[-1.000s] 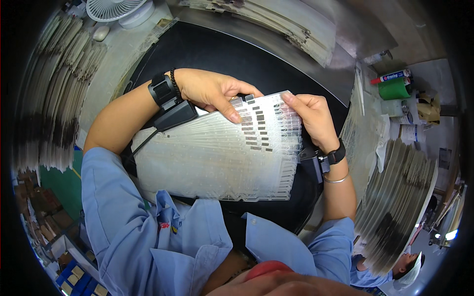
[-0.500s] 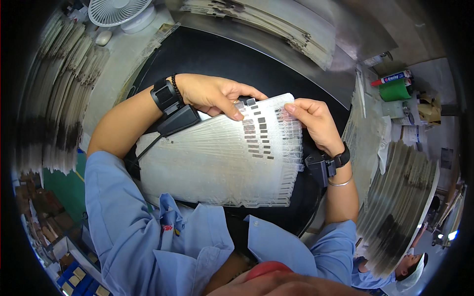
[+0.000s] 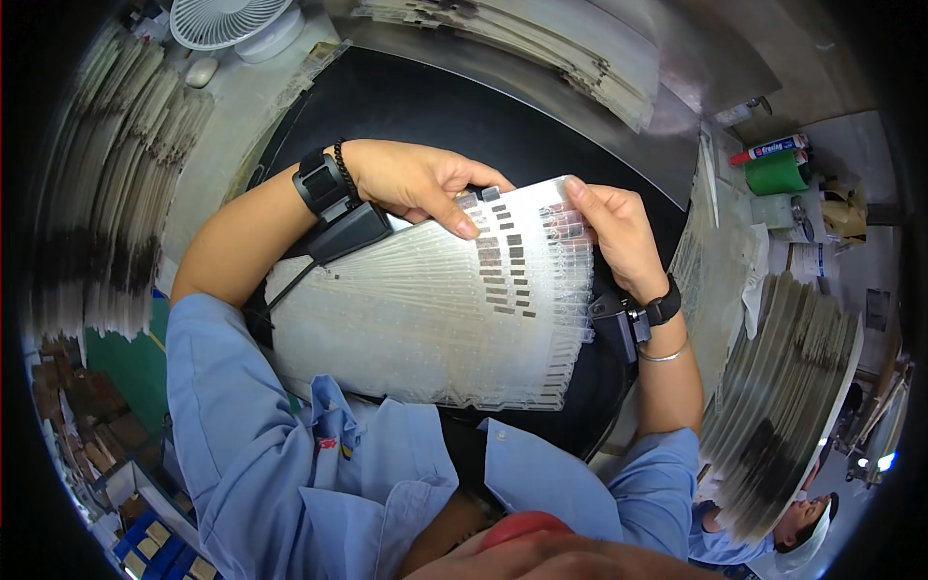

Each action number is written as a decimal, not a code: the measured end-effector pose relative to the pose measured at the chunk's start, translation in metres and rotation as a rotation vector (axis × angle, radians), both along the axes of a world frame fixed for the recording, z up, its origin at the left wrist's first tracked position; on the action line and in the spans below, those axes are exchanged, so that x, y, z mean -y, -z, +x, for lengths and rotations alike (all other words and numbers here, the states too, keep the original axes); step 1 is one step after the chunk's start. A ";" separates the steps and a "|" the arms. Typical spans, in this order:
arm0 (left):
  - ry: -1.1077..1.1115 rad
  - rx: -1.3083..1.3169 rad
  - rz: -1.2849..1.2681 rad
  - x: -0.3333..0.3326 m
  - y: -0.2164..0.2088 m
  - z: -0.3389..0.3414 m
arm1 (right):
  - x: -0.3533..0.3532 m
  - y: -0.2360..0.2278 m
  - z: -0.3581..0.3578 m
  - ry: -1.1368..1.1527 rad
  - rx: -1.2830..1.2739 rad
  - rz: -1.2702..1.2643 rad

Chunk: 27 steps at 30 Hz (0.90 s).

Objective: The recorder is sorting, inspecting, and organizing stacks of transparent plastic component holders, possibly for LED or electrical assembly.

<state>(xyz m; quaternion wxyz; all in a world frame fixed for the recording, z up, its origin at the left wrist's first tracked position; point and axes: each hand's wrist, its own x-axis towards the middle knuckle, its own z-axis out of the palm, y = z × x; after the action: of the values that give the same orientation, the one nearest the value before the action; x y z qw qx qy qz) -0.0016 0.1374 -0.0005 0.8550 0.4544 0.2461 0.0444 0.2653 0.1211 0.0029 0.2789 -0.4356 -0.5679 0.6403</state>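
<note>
A fanned stack of thin translucent plastic sheets (image 3: 406,333) lies in front of me, its right ends spread in steps. Small dark rectangles run in two columns near that end. My left hand (image 3: 411,186) grips the far edge of the stack, thumb on top and fingers partly hidden behind it. At the far right corner, my right hand (image 3: 617,227) pinches the top sheets, thumb on the face and fingertips out of sight underneath. Both hands are closed on the stack. How many sheets each one holds cannot be made out.
The stack rests over a black work surface (image 3: 406,101). Tall piles of similar sheets stand at the left (image 3: 106,213) and right (image 3: 788,387), with another pile (image 3: 541,53) at the back. A white fan (image 3: 232,24) sits far left. Another person (image 3: 773,536) is at the lower right.
My right thumb has slid up slightly to the sheets' far corner, and that corner has risen a little. My left hand has shifted slightly with the stack, still gripping it.
</note>
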 end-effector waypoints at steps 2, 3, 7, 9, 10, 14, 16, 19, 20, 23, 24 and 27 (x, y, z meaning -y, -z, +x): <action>-0.007 0.006 0.000 0.000 0.002 0.000 | 0.000 -0.005 -0.001 0.036 -0.005 -0.047; -0.007 0.005 -0.001 0.000 0.003 -0.001 | 0.000 -0.004 -0.001 0.035 -0.006 -0.048; -0.019 0.012 0.007 0.001 0.004 0.000 | 0.001 -0.004 -0.003 0.037 0.036 -0.011; -0.035 0.019 0.001 0.002 0.002 0.001 | 0.002 -0.006 -0.004 0.050 0.012 -0.012; -0.036 0.021 -0.006 0.002 0.001 0.001 | 0.002 -0.007 -0.004 0.046 0.025 0.001; -0.028 0.002 -0.013 0.001 -0.001 0.001 | 0.001 0.001 -0.001 0.044 0.067 0.041; -0.034 -0.004 -0.002 0.001 0.000 0.000 | 0.002 0.000 -0.003 0.043 0.060 0.050; -0.043 -0.010 -0.004 0.001 0.000 -0.001 | 0.001 -0.002 -0.003 0.021 0.070 0.079; -0.045 -0.011 -0.017 0.001 -0.001 -0.001 | 0.001 -0.002 -0.002 -0.001 0.084 0.097; -0.054 -0.004 -0.052 0.002 -0.001 -0.001 | 0.000 -0.002 -0.001 -0.010 0.096 0.101; -0.054 -0.004 -0.052 0.002 -0.001 -0.001 | 0.000 -0.001 0.000 -0.010 0.096 0.100; -0.088 -0.011 -0.075 0.003 -0.002 -0.001 | -0.001 0.001 0.001 -0.023 0.092 0.107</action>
<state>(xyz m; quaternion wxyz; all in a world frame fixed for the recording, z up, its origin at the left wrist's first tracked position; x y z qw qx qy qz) -0.0026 0.1345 0.0016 0.8673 0.4111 0.2719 0.0701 0.2659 0.1216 0.0022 0.2681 -0.4425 -0.6184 0.5915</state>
